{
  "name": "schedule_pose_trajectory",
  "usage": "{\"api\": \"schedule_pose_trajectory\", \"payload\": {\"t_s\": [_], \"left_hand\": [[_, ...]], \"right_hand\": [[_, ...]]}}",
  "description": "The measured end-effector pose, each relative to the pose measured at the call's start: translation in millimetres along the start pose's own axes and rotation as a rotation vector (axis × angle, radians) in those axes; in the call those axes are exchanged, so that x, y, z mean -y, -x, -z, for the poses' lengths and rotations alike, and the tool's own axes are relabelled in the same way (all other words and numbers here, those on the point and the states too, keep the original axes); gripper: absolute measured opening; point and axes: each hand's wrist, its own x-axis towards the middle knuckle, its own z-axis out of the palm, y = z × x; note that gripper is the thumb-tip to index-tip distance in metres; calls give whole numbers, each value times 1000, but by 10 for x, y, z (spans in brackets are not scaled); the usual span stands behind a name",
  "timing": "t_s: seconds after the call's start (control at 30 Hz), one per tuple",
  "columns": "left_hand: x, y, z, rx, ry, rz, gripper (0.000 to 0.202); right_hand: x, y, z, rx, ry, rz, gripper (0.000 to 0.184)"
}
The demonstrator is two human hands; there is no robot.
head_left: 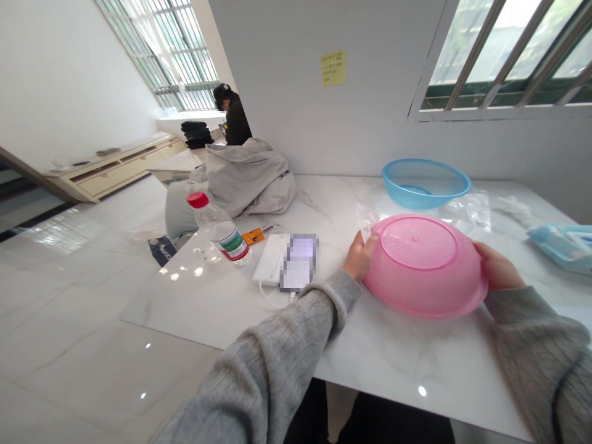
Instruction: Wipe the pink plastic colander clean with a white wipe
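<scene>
A pink mesh plastic basket [420, 271] is held upside down and tilted over the marble-look table, its round base facing up. My left hand [361, 256] grips the basket's left rim, and a piece of clear plastic [367, 219] shows by those fingers. On the opposite side, my right hand [499, 265] is closed round the rim, with its fingertips partly hidden by the basket. Behind the pink basket stands a blue plastic basket [425, 179], upright, beside a crumpled clear plastic bag [472, 209].
To the left are a red-capped bottle [231, 240], a white power bank [272, 259] cabled to a phone [300, 262], and an orange item [253, 237]. Grey fabric [254, 176] lies behind. A blue wipes pack [562, 246] sits right. A person [235, 117] is in the background.
</scene>
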Motion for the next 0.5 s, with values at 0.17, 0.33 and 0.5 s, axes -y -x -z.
{"api": "schedule_pose_trajectory", "payload": {"t_s": [0.17,0.33,0.5], "left_hand": [[-55,18,-25,5,-1,-17,48],[-59,14,-26,-3,-4,5,46],[-37,11,-27,-16,7,18,48]], "right_hand": [[-2,21,9,58,-7,127,27],[124,72,-47,40,43,109,13],[160,129,-108,4,-88,16,7]]}}
